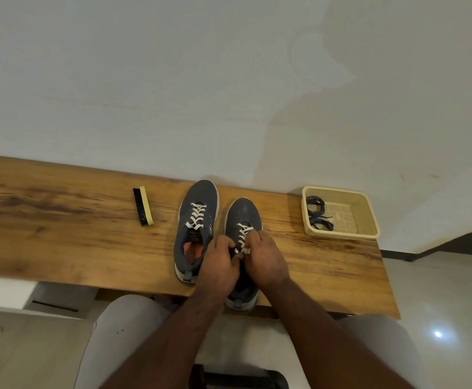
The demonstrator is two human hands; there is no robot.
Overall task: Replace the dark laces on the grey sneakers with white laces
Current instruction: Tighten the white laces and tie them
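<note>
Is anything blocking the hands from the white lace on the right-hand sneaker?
No. Both the left hand and right hand already pinch the white lace over the right-hand sneaker. The other sneaker, brush and basket sit off to the sides.

wooden bench [60, 220] bears sneakers [197, 220], brush [144, 206], basket [367, 217].

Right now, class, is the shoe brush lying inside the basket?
No. The brush lies on the wooden bench left of the shoes, while the basket at the right holds only dark laces.
</note>
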